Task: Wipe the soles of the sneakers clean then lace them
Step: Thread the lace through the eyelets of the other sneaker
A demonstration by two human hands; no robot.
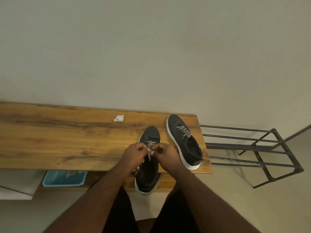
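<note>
Two hands meet over one shoe: the left hand (134, 153) and the right hand (165, 153) both have their fingers (146, 148) curled in, pinching the black-and-white lace (149, 145) between them, one strand trailing down from the pinch toward the shoe's opening. Under the fingers sits the near sneaker (148, 175), black with a white sole, toe pointing away, heel hanging over the near edge of the wooden table (67, 140). Just right of the fingers and a little farther off, the second sneaker (184, 142) rests upright on the table's right end, its lace (184, 131) already threaded. Beyond the fingers to the left lies a crumpled white tissue (119, 118). Below the table's edge, left of the fingers, is a blue tray (64, 178). Far right stands a black metal rack (262, 148).
</note>
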